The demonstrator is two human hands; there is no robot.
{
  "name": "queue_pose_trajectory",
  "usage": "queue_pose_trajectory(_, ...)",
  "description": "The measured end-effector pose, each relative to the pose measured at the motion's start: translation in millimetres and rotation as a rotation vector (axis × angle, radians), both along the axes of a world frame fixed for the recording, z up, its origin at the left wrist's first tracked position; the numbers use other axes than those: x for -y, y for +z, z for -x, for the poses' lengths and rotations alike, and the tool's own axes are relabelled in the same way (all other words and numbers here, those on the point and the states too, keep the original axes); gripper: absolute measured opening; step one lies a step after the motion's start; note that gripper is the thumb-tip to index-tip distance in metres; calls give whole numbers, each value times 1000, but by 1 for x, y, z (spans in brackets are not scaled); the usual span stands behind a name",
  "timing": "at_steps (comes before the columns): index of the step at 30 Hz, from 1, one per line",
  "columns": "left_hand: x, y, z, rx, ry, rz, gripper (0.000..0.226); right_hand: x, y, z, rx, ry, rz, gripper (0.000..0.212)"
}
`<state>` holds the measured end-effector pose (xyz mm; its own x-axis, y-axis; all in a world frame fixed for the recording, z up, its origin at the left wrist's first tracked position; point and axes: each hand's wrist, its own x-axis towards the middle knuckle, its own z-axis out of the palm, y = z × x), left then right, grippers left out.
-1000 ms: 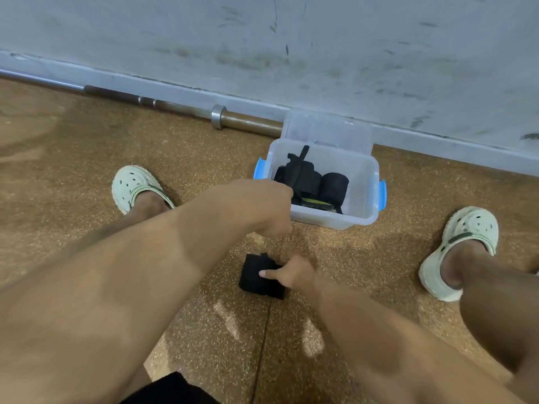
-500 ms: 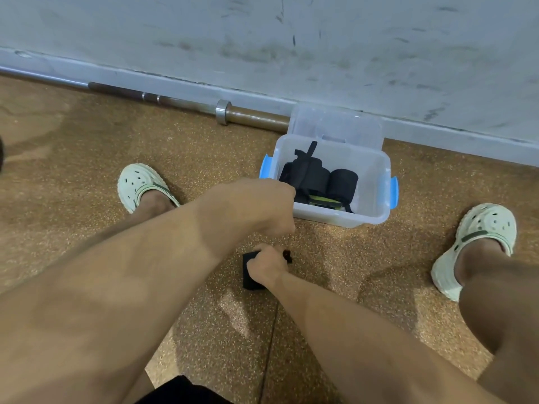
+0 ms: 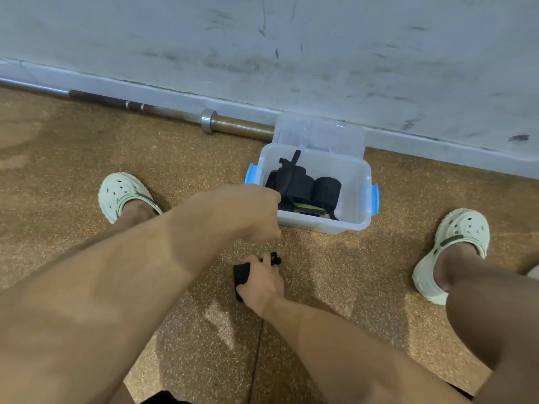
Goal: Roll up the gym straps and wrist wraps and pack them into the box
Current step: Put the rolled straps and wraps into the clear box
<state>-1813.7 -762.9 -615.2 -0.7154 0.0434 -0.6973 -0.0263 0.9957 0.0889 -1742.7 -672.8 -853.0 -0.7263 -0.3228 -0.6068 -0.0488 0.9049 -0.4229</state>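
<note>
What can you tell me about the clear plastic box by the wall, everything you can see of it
The box is a small translucent plastic tub with blue latches on both short sides. It sits upright on the speckled floor; its clear lid is off, standing behind it against the wall. Inside are several rolled black wraps, one loose strap end poking up, with something yellow-green underneath. The left hand overlaps its near left corner; contact is unclear.

Black wraps (image 3: 303,185), clear blue-latched box (image 3: 357,182), speckled tan floor (image 3: 73,158).
</note>
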Motion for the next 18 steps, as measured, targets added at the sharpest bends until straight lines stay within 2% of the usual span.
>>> queue_pose_trajectory(5, 4, 7, 10, -22, 48, -8, 54, -15, 42, 31, -189, -55, 208, 50)
queue_pose_trajectory(11, 14, 13, 15, -54, 103, 23, 58, -43, 96, 93, -477, -316, 571, 55)
queue_pose_trajectory(14, 8, 6, 12, -6, 98, 1, 57, -60, 107, 138, -516, -478, 551, 55)
queue_pose_trajectory(18, 4, -1, 13, 21, 99, -17, 62, -91, 84, 186, -330, -588, 358, 55)
